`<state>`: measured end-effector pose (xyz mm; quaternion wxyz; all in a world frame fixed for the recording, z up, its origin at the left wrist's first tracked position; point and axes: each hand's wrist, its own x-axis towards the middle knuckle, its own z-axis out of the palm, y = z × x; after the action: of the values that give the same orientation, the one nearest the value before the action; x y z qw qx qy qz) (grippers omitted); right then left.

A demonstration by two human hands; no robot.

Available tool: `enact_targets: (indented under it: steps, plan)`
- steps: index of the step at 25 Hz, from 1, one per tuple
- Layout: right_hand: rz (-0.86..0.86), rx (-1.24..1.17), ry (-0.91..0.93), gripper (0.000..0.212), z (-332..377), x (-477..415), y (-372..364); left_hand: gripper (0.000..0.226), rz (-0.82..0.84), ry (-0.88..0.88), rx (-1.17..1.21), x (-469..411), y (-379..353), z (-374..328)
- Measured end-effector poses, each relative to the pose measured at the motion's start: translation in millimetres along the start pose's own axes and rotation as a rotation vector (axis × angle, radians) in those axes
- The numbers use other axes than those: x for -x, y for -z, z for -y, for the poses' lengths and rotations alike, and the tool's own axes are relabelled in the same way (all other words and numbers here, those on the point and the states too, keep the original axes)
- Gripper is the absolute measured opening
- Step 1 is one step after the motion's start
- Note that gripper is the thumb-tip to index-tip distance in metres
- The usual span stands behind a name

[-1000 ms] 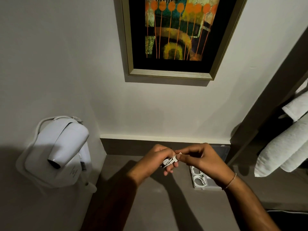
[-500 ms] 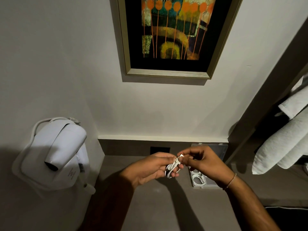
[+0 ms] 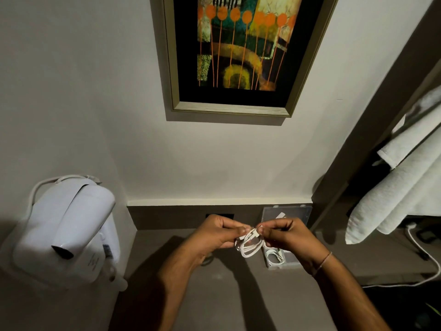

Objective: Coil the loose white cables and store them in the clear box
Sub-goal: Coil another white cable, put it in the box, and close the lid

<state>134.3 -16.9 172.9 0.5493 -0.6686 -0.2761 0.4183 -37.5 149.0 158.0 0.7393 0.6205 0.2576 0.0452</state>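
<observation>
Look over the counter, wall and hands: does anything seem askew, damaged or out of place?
Nothing stands out. Both hands, left hand and right hand, hold a coiled white cable above the counter. The clear box lies open with another cable inside. The painting only looks tilted through the wide-angle lens.

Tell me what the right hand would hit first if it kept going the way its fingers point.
The right hand points leftward at the coiled white cable it pinches, so beyond that it would probably meet the left hand, whose fingertips sit almost against it.
</observation>
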Motion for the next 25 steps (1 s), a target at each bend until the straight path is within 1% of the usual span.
enact_targets:
  steps: [3, 5, 7, 9, 12, 16, 20, 23, 25]
  plan:
    - [-0.103, -0.111, -0.124, 0.012, -17, -7, 5, 0.03, -0.009, -0.054, -0.035, -10, -4, 14]
    - [-0.14, -0.152, -0.171, 0.013, -28, -7, 7, 0.03, -0.063, -0.07, -0.104, -18, -9, 26]
    - [-0.199, -0.154, -0.199, 0.012, -39, -3, 10, 0.03, -0.072, -0.085, -0.157, -29, -14, 36]
    - [-0.234, -0.11, -0.231, 0.011, -49, 2, 21, 0.03, -0.029, -0.074, -0.176, -43, -22, 46]
    - [-0.182, 0.007, -0.322, 0.014, -63, 3, 50, 0.025, 0.015, -0.013, -0.215, -66, -38, 59]
    - [-0.109, 0.009, -0.423, 0.014, -95, -20, 102, 0.022, 0.07, 0.072, -0.242, -111, -71, 83]
    - [-0.123, 0.002, -0.429, 0.016, -143, -52, 156, 0.02, -0.015, 0.182, -0.186, -164, -117, 115]
    - [-0.17, 0.066, -0.364, 0.017, -180, -79, 188, 0.028, -0.094, 0.21, -0.263, -207, -152, 142]
    - [-0.182, 0.166, -0.307, 0.017, -205, -100, 203, 0.026, -0.163, 0.229, -0.34, -233, -172, 157]
